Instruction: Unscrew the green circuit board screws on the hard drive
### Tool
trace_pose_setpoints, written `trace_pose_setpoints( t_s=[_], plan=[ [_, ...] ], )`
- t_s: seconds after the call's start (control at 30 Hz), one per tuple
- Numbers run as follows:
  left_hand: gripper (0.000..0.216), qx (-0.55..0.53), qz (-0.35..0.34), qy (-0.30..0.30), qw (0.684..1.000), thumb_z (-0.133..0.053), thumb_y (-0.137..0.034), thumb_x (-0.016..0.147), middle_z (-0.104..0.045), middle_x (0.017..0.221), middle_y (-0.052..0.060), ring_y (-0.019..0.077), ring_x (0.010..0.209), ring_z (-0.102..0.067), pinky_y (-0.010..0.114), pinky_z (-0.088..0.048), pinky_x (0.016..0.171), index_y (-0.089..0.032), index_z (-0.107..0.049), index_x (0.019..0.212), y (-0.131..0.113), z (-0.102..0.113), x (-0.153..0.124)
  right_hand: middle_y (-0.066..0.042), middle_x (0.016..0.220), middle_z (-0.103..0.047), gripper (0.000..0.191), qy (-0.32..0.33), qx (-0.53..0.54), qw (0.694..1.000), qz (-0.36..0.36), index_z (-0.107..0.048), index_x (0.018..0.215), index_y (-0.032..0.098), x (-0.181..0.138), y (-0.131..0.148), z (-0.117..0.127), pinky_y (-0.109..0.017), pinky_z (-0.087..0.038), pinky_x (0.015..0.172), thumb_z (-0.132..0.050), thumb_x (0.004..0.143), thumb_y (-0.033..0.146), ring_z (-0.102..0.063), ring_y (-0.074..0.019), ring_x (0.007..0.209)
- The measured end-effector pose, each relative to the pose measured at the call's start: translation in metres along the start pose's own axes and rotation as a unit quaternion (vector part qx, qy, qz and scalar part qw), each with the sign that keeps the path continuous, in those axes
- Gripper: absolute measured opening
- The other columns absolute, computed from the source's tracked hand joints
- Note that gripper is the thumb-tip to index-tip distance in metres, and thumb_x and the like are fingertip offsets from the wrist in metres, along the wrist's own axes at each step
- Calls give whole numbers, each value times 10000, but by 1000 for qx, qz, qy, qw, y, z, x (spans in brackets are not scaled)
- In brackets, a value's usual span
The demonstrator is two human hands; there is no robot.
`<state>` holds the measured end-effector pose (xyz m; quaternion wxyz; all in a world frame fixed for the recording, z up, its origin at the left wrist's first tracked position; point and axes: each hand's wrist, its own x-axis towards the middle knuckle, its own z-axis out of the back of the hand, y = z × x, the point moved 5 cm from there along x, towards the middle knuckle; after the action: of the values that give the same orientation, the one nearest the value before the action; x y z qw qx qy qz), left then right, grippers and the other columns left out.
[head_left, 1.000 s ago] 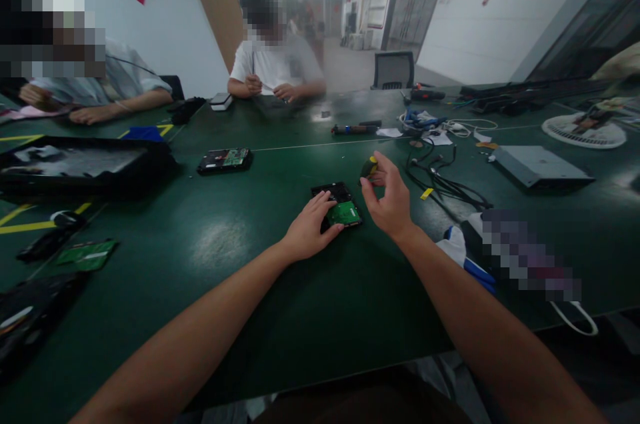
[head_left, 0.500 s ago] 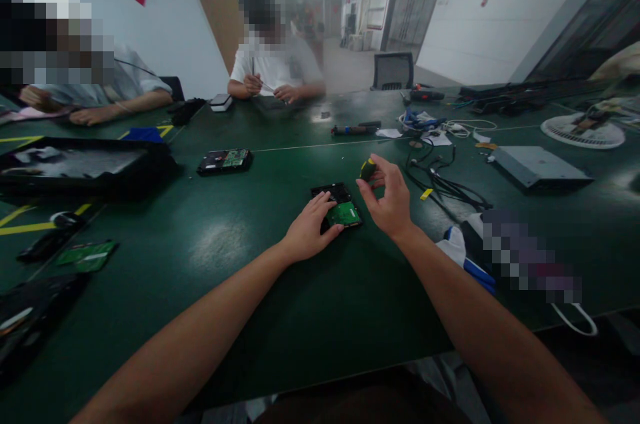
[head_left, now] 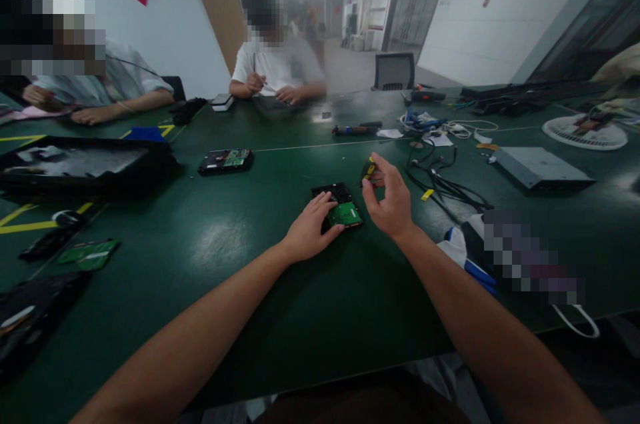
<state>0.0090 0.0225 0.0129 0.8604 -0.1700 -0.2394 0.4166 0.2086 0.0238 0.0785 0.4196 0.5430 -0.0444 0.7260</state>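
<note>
A black hard drive (head_left: 341,203) with a green circuit board lies face up on the dark green table (head_left: 225,291). My left hand (head_left: 311,227) rests on its near left edge, fingers pressed on the drive. My right hand (head_left: 389,198) hovers just right of the drive, fingers pinched round the black and yellow handle of a screwdriver (head_left: 369,169). The tool's tip is hidden behind my fingers.
A second hard drive (head_left: 225,160) lies farther left, next to a black tray (head_left: 80,164). Tangled cables (head_left: 440,181) and a grey box (head_left: 537,166) sit to the right. Two people sit across the table at the far left and far centre. A loose green board (head_left: 87,254) lies near left.
My right hand has turned the screwdriver handle slightly in its fingers and shifted a little. The left hand stays on the drive.
</note>
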Motion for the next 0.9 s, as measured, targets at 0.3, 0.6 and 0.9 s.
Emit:
trace_pose_setpoints(
  t_s=[0.3, 0.6, 0.9],
  plan=[
    [618, -7, 0, -2, 1000, -586, -516, 968, -342, 1678, 132, 311, 1588, -246, 556, -285, 1275, -196, -484, 1487, 3, -1, 0, -103, 1296, -598, 571, 5, -2, 1000, -10, -406, 1536, 315, 0, -2, -1, -446, -654, 842, -559, 987, 273, -669, -221, 949],
    [623, -6, -2, -6, 1000, -592, -509, 966, -348, 1673, 143, 304, 1586, -255, 535, -274, 1282, -182, -483, 1485, 1, -1, 0, -103, 1292, -600, 575, 4, 0, 1000, -6, -409, 1536, 315, 1, -1, -1, -464, -660, 829, -575, 986, 294, -664, -237, 979],
    [617, -7, 0, -2, 1000, -589, -503, 967, -350, 1672, 145, 313, 1584, -256, 546, -283, 1277, -178, -489, 1482, 0, 1, 0, -106, 1301, -614, 562, 1, -3, 1000, -7, -430, 1520, 315, -1, -2, 0, -485, -659, 852, -591, 982, 301, -678, -247, 978]
  ],
)
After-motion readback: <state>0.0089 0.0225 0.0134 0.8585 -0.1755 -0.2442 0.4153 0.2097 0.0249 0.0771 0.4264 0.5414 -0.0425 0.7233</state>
